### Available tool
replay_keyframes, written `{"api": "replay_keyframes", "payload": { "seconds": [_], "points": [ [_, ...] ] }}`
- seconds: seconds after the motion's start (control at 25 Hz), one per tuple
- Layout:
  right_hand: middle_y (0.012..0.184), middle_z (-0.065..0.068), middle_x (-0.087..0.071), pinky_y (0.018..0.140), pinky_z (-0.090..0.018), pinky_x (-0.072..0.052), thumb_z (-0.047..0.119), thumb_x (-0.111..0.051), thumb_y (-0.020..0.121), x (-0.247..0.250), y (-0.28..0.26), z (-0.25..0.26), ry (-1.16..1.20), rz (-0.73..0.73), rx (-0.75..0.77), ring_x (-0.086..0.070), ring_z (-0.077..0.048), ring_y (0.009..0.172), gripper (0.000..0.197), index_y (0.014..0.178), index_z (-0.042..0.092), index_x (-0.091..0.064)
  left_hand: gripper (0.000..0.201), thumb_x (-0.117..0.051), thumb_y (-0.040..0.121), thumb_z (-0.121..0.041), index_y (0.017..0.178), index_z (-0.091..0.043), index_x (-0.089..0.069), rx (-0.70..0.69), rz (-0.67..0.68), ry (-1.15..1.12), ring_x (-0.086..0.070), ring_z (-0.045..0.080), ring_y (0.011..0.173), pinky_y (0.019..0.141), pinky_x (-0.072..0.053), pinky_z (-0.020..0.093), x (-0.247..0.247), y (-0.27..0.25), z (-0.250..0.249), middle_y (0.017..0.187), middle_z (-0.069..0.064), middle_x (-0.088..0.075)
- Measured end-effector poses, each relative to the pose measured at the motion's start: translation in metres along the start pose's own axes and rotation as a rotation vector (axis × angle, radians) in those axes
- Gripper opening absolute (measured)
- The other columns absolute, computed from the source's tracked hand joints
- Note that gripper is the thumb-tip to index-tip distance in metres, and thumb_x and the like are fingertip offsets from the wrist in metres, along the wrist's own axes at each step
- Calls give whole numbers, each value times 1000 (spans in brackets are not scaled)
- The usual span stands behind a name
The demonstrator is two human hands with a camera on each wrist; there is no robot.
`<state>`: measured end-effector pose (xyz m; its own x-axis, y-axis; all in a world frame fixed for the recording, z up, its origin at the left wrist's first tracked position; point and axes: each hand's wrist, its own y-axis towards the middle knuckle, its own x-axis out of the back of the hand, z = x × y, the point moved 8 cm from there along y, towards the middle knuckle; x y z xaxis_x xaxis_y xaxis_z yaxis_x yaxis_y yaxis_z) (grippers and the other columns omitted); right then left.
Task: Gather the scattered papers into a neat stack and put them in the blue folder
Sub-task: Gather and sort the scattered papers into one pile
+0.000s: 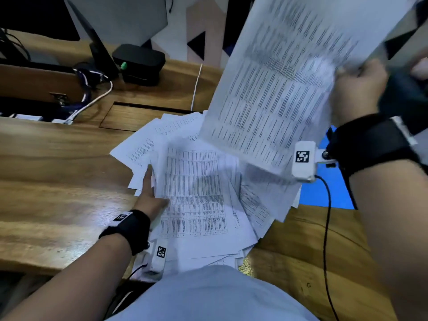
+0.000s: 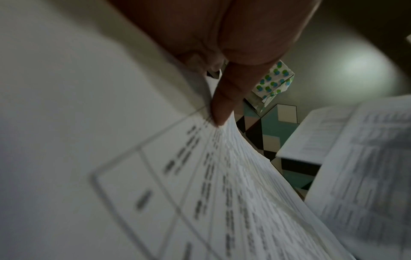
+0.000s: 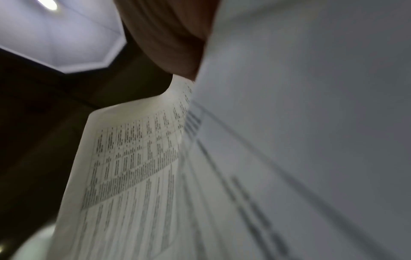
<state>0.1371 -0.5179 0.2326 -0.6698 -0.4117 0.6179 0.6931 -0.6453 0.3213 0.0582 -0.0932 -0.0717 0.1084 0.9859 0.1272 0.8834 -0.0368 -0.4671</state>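
Observation:
A loose pile of printed papers [image 1: 196, 200] lies fanned across the wooden desk [image 1: 58, 181]. My left hand [image 1: 151, 191] is at the pile's left edge. Its thumb lies on the top sheets and its fingers are tucked along and under their edge. In the left wrist view the thumb [image 2: 224, 98] presses on the curved sheets [image 2: 222, 193]. My right hand [image 1: 354, 89] grips a sheaf of printed sheets [image 1: 278, 77], raised and tilted above the pile's right side. In the right wrist view those sheets [image 3: 138, 167] hang below the hand [image 3: 169, 38]. The blue folder [image 1: 324, 193] shows at the right, largely covered by papers.
At the back left of the desk sit a black box [image 1: 139, 63], a dark monitor stand [image 1: 102, 49] and tangled cables [image 1: 92, 98]. A thin white cable [image 1: 196, 86] runs down to a cable hatch [image 1: 129, 117]. Bare wood lies left of the pile.

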Motion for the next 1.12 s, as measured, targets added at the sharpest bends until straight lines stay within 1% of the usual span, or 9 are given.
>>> {"api": "replay_keyframes", "payload": {
  "seconds": [0.12,0.24,0.32,0.4,0.48,0.64,0.84,0.92,1.12],
  "points": [
    [91,-6,-49,54,-2,-33,14,-50,85,-28,-56,-80,149,23,-225,-43,-14,86,10,88,9,-58,101,-50,81,16,138,-62,-21,-72,58,57,-52,22,125,69,-48,15,3,5,-4,154,2,-33],
    [108,-18,-59,81,-21,-39,4,-47,88,-35,-80,-128,123,-30,-390,-56,-22,101,29,114,-3,-57,101,-48,79,17,129,-68,-30,-88,54,49,-31,28,143,88,-46,26,7,6,-5,157,1,-30],
    [109,-23,-61,84,-31,-40,2,-43,84,-19,-77,-118,-22,-44,-263,-58,-29,103,21,100,3,-58,90,-46,79,20,134,-52,-40,-99,65,83,-29,19,144,101,-35,22,5,3,-6,153,-4,-35],
    [79,-11,-59,70,-23,-44,7,-36,71,-5,-65,-85,84,-28,-47,-60,-8,76,14,73,15,-47,72,-44,79,19,126,-34,-55,-68,55,107,-47,11,124,83,-39,4,2,3,0,142,-4,-49],
    [62,10,-50,61,-11,-40,6,-33,64,7,-45,-49,286,-41,76,-48,12,52,19,62,24,-37,63,-46,80,15,113,-35,-64,-44,49,97,-53,7,92,64,-39,0,-1,6,3,133,-4,-56],
    [64,13,-55,65,-15,-44,-1,-48,69,23,-26,-7,584,-41,132,-53,9,60,25,65,23,-47,60,-47,80,15,118,-28,-64,-32,38,111,-44,8,122,92,-32,19,-4,6,-3,130,-6,-55],
    [66,2,-69,70,-28,-58,-16,-50,77,-4,-29,-41,915,30,-108,-67,-14,70,22,79,3,-61,33,-50,94,-6,116,-26,-63,-50,42,53,-44,11,129,104,-29,26,-6,4,-6,132,-2,-58],
    [59,8,-66,64,-23,-55,-16,-49,77,-26,-40,-80,843,25,-238,-64,-8,62,22,72,3,-59,25,-48,98,-24,117,-26,-64,-31,37,7,-44,11,128,105,-28,27,-7,2,-5,129,-4,-59],
    [81,-9,-56,71,-30,-40,6,-57,78,-76,-95,-174,179,156,-368,-52,-16,82,10,85,4,-64,36,-45,98,-35,123,-18,-64,1,6,-8,-44,8,121,99,-27,24,-11,0,-7,123,-8,-56]
  ]
}}
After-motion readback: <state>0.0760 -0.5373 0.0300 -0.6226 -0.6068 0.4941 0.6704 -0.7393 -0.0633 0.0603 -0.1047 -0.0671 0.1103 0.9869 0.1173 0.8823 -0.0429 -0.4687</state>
